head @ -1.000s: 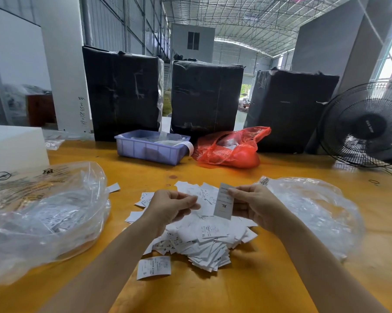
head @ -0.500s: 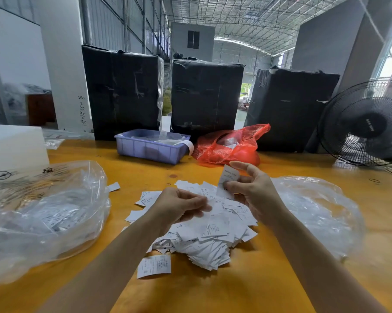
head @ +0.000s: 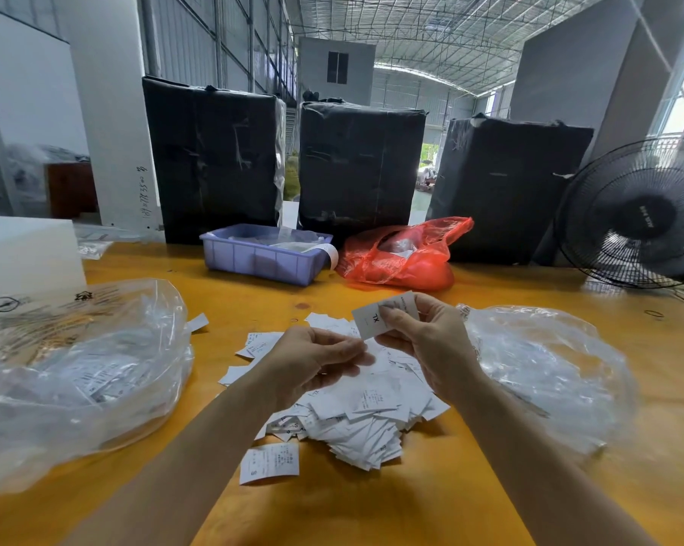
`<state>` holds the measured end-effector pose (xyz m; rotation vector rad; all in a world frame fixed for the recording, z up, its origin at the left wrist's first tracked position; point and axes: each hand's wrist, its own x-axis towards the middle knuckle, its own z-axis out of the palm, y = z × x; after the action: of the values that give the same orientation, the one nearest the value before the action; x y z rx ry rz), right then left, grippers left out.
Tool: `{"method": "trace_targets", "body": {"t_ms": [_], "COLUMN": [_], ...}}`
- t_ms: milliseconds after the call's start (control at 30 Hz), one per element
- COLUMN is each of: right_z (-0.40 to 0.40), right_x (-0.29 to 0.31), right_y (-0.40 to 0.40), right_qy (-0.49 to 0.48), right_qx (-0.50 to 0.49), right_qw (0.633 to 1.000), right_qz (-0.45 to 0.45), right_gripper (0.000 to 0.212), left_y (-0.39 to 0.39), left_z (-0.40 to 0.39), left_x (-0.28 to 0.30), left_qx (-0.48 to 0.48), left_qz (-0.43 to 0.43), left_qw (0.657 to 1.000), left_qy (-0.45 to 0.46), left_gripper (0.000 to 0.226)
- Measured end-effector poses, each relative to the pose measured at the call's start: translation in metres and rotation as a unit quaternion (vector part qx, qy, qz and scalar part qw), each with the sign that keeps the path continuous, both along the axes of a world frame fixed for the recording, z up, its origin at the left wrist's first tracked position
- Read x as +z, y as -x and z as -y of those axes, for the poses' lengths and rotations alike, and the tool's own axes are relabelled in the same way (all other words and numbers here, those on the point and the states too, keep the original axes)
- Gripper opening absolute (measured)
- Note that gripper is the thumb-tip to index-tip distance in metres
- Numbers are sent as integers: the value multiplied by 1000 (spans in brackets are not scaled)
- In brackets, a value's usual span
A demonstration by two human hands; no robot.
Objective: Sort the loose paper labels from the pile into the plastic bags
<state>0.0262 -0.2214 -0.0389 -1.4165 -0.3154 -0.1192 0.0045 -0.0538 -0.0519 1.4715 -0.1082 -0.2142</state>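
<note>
Shift: right hand [head: 423,340] has turned its label [head: 383,315] face-up since half a second ago, the XL print now readable.
Left hand [head: 316,358]: fingers curled at the label's lower corner; whether it pinches, I cannot tell.
Right hand: pinching that label.
Pile [head: 356,411]: centre of table [head: 372,506].
Bags: left bag [head: 76,372] at 9 o'clock, right bag [head: 545,372] at 3 o'clock.
Handling: likely light, floppy paper; pinch an edge.

The right hand [head: 431,344] pinches a white label [head: 372,319] above the pile of labels [head: 356,411] on the yellow table [head: 372,506]. The left hand [head: 313,360] hovers beside it, fingers curled. Clear plastic bags lie left [head: 76,368] and right [head: 541,372] of the pile.
</note>
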Motion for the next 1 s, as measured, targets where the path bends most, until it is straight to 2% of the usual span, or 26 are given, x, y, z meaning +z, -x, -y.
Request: {"method": "trace_targets", "body": {"t_ms": [167, 333, 533, 733, 867, 1000], "right_z": [-1, -3, -4, 0, 5, 11], "right_x": [-2, -2, 0, 1, 3, 3], "right_y": [0, 4, 6, 6, 3, 1], "right_qy": [52, 154, 224, 239, 247, 271], "right_qx": [-17, -42, -44, -3, 45, 96], "right_qw": [997, 979, 963, 968, 968, 951], "right_qz": [54, 125, 142, 70, -32, -113], "right_gripper": [2, 10, 15, 18, 16, 11], "left_y": [0, -1, -3, -5, -5, -4], "left_z": [-1, -2, -7, -3, 0, 1], "left_x": [0, -1, -3, -3, -4, -6], "left_qx": [-5, 3, 47, 89, 114, 121], "left_qz": [-6, -12, -5, 45, 102, 130], "left_qw": [1000, 1000, 999, 994, 982, 974], "left_qy": [1, 17, 15, -44, -115, -143], "left_gripper": [14, 14, 16, 2, 3, 6]}}
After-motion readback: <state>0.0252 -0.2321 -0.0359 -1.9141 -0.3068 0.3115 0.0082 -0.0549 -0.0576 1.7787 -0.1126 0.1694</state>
